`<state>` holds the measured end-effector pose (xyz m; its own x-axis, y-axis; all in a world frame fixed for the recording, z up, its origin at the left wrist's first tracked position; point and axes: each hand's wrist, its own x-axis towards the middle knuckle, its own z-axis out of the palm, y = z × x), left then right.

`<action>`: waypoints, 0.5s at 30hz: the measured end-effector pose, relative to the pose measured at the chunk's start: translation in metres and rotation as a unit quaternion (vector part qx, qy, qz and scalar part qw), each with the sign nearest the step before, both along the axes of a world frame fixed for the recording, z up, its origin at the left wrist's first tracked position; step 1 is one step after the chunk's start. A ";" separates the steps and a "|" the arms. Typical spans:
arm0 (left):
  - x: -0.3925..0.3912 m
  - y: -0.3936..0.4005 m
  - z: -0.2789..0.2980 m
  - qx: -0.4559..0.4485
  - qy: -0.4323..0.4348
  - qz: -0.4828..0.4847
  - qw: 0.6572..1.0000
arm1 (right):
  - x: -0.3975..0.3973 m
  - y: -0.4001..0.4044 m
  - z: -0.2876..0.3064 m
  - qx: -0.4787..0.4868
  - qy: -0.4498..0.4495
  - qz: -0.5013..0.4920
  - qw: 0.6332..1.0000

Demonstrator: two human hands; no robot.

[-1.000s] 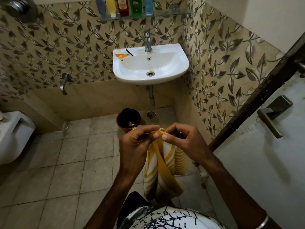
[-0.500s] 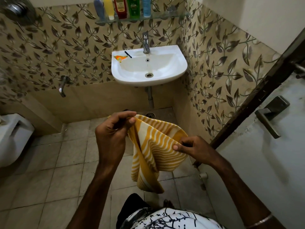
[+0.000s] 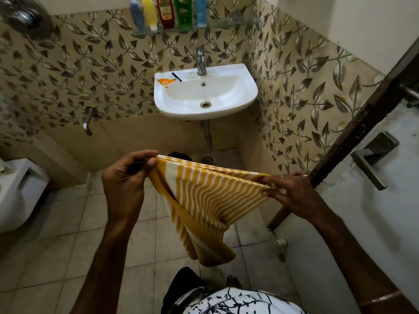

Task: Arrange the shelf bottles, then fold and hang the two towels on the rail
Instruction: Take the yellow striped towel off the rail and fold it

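Pinched between both hands, stretched level over the floor: towel, yellow-striped, folded in layers, lower end hanging. Left hand curled on its left corner; right hand nipping the right corner by the fingertips. Behind it, partly hidden, a dark bucket. Beyond, sink. Farthest, five bottles on shelf, tops cut off, labels unreadable.
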<state>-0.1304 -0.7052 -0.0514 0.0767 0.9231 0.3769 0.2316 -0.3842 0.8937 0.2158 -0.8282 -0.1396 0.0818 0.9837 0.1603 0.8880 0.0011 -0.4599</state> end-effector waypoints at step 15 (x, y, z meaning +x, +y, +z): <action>-0.016 0.031 -0.014 -0.043 0.062 -0.014 0.997 | 0.012 0.010 0.067 0.064 -0.094 -0.014 0.993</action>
